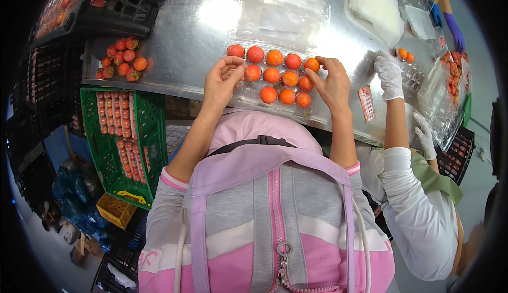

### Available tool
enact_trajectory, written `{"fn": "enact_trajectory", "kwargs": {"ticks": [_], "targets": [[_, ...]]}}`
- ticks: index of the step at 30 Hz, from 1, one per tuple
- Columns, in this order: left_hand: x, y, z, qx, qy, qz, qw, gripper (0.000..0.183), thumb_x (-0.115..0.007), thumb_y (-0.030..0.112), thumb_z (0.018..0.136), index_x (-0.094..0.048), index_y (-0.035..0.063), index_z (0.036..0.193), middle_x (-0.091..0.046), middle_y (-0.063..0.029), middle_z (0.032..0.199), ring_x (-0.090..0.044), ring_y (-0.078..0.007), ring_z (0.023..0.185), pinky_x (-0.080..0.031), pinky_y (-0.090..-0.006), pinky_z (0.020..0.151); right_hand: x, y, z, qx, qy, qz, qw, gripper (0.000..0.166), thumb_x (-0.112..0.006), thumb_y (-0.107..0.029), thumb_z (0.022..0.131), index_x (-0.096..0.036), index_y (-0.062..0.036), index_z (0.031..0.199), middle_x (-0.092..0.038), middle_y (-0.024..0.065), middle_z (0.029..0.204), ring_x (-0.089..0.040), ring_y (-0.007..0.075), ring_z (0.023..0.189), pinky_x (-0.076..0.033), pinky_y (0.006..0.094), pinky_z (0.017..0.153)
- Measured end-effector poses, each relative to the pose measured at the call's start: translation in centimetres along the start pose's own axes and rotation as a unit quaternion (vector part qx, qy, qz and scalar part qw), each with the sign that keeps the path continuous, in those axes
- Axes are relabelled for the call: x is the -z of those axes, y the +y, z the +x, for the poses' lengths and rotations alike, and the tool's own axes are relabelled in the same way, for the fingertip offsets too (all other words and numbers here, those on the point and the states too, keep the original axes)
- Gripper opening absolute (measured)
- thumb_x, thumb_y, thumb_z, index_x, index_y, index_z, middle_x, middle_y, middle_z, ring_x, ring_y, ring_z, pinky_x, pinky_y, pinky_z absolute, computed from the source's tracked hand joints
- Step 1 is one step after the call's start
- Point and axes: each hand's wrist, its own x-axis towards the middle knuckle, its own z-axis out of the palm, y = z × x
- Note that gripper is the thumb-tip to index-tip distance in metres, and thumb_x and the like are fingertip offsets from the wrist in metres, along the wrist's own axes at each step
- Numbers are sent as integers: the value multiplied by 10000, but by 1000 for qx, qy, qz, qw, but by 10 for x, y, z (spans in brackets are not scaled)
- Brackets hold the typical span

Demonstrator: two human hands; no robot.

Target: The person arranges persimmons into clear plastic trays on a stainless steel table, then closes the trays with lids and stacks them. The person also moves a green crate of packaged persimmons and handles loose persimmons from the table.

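Orange-red tomatoes, rows of them (272, 75), sit in the cups of a clear plastic tray (248, 91) on the metal table. My left hand (224, 79) is at the tray's left side, thumb and fingers bent near the end fruits of the upper two rows; whether it grips one is unclear. My right hand (328, 79) is at the tray's right side, its thumb and forefinger around the upper right end fruit (311, 64), touching or nearly so. At the lower left of the tray some cups hold no fruit. Clear plastic trays (281, 19) lie behind it.
Loose fruits with green leaves (129, 56) lie on the table's left. A green crate (152, 146) with packed fruit stands below the left edge. A co-worker's gloved hand (389, 74) is at the right, by a printed card (366, 103). White sheets (373, 7) lie farther back.
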Motion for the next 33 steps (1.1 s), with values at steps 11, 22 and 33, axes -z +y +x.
{"fn": "enact_trajectory", "kwargs": {"ticks": [11,22,33], "targets": [[-6,0,-7,-242,36,479,843,330,-784,215,712,-688,121,1014,-588,-45,942,-559,-266,949,-482,-396,805,3,-25,-3,123,-46,42,990,375,-787,-242,722,-670,-97,1048,-624,61,1001,-554,267,941,-437,387,823],[-19,-2,-1,-279,27,546,789,315,-768,265,734,-659,94,977,-578,-40,888,-556,-249,871,-477,-383,727,-4,-34,-10,178,-92,-59,978,388,-777,-227,700,-670,-122,1057,-632,19,990,-547,241,953,-408,376,855],[-11,-3,-5,-270,58,502,819,325,-760,331,769,-648,68,923,-608,-70,827,-576,-261,814,-472,-384,712,-1,-35,-8,177,-81,-9,981,397,-765,-204,696,-642,-97,1058,-610,68,948,-554,264,916,-409,384,817]]}}
